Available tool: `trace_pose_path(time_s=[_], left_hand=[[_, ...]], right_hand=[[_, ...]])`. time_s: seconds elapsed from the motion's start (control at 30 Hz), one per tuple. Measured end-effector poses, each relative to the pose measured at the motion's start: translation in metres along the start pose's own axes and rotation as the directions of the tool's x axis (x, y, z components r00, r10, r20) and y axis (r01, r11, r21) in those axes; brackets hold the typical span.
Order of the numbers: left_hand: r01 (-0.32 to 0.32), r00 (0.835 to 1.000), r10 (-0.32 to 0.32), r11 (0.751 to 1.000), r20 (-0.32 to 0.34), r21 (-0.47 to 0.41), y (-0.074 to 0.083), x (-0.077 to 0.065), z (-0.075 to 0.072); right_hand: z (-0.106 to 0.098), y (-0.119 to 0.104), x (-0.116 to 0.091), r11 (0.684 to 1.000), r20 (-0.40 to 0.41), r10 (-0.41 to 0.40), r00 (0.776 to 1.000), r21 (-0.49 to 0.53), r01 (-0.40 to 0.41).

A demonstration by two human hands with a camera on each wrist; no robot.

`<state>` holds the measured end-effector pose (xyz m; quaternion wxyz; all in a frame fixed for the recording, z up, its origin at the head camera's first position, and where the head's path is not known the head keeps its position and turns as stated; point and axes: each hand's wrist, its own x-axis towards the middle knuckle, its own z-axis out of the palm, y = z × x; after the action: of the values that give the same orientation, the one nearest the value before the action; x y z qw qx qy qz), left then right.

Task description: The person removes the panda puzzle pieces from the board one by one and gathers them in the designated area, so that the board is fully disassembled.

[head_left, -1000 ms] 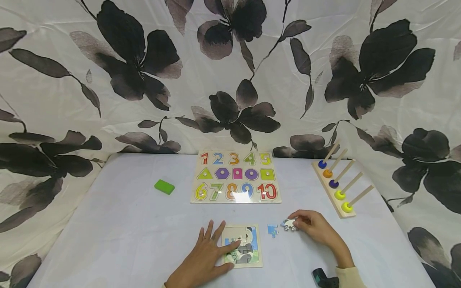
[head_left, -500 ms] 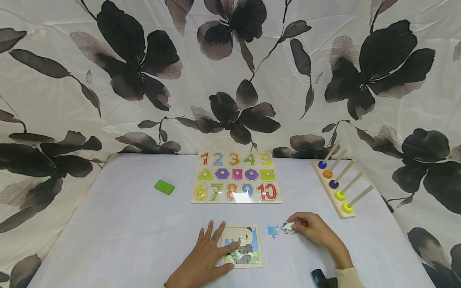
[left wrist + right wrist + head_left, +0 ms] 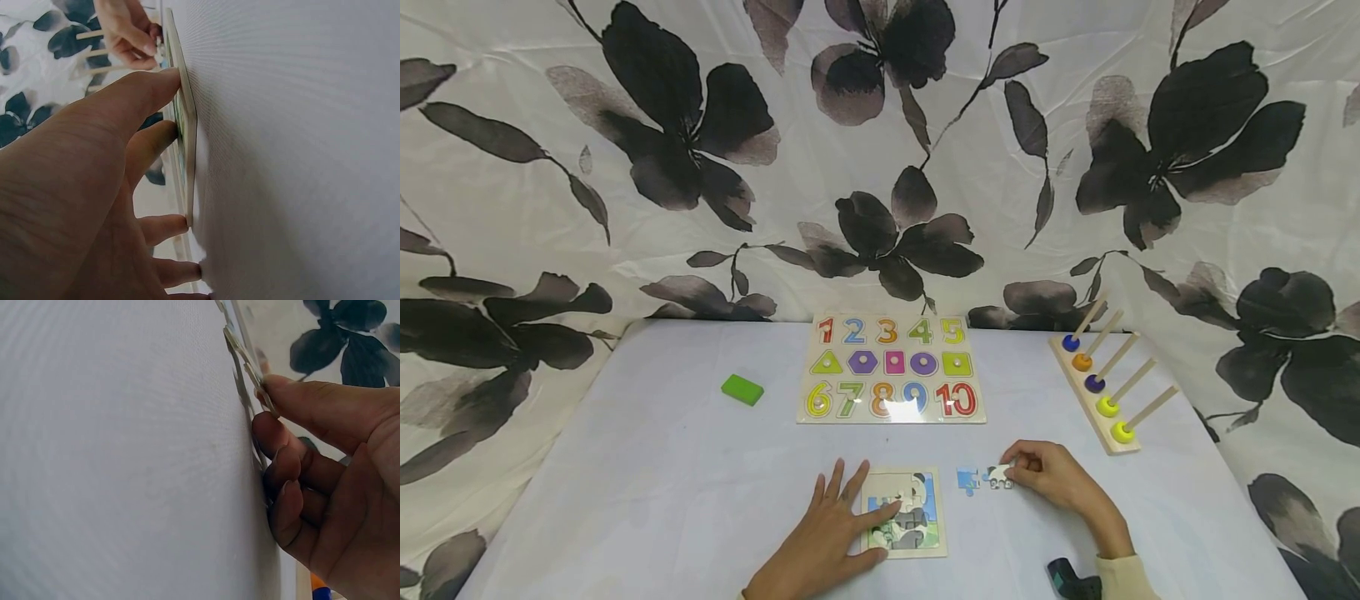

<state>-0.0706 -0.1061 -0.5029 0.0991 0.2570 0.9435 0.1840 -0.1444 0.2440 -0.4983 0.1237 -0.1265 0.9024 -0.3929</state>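
My right hand (image 3: pixel 1054 477) pinches a black-and-white jigsaw piece (image 3: pixel 997 476), lower right.
Bottom centre, my splayed left hand (image 3: pixel 826 532) touches a square wooden puzzle (image 3: pixel 921 552).

the left hand (image 3: pixel 829 529) lies palm down, fingers spread — thumb and forefinger pointing right. the right hand (image 3: pixel 1051 473), a little farther off, pinches with thumb and forefinger — remaining fingers curled.

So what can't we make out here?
Head: part of the puzzle board's left side, covered by the left hand.
Head: one end of the held piece, behind fingers of the right hand.
Left wrist: the board's picture, seen nearly edge-on.
Head: what the black object is, cut off by the bottom edge.
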Motion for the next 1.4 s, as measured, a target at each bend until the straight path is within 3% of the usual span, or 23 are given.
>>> trace_pose_path(time_s=[0.4, 0.8, 1.17, 1.27, 1.4], left_hand=[[0.025, 1.0, -0.024, 1.0, 0.02, -0.008, 0.001, 0.001, -0.001], [0.008, 1.0, -0.008, 1.0, 0.0, -0.003, 0.001, 0.001, -0.001], [0.018, 1.0, -0.018, 1.0, 0.011, 0.0, 0.0, 0.0, 0.0], [0.011, 1.0, -0.011, 1.0, 0.003, -0.003, 0.0, 0.0, 0.001], [0.004, 1.0, -0.004, 1.0, 0.001, -0.003, 0.0, -0.001, 0.001]], right_hand=[[-0.001, -0.001, 0.001, 1.0, -0.01, 0.011, 1.0, -0.007, -0.011], [-0.001, -0.001, 0.001, 1.0, -0.033, 0.014, 0.999, -0.012, -0.014], [0.016, -0.016, 0.013, 0.999, -0.112, 0.029, 0.993, 0.025, -0.027], [0.024, -0.027, 0.017, 0.999, -0.136, -0.007, 0.991, 0.051, 0.014], [0.036, -0.041, 0.021, 0.989, -0.128, -0.123, 0.984, 0.06, 0.132]])
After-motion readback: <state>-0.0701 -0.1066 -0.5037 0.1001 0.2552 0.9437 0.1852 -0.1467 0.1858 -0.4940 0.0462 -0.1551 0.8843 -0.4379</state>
